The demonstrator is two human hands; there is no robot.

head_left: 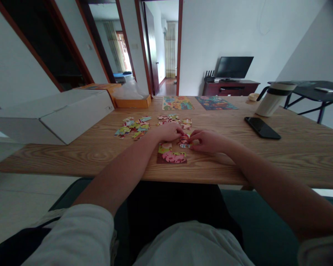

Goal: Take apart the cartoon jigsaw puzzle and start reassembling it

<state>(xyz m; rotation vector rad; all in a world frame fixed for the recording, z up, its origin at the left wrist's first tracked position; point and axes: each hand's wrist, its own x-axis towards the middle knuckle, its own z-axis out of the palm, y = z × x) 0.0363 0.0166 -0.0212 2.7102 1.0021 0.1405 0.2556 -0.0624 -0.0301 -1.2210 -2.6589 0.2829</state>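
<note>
On this wooden table (80,157), a jigsaw section (172,156) sits part-built toward the near side, with loose pieces (132,128) left of it and more farther off. The left hand (168,132) and right hand (208,142) nearly meet over small pieces (184,140); can't tell if either's gripping.

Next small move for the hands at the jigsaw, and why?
Probably press the jigsaw pieces between the left hand and right hand against the assembled section: they lie right at its edge, so fitting them seems sensible before reaching for the loose pieces farther off.
</note>
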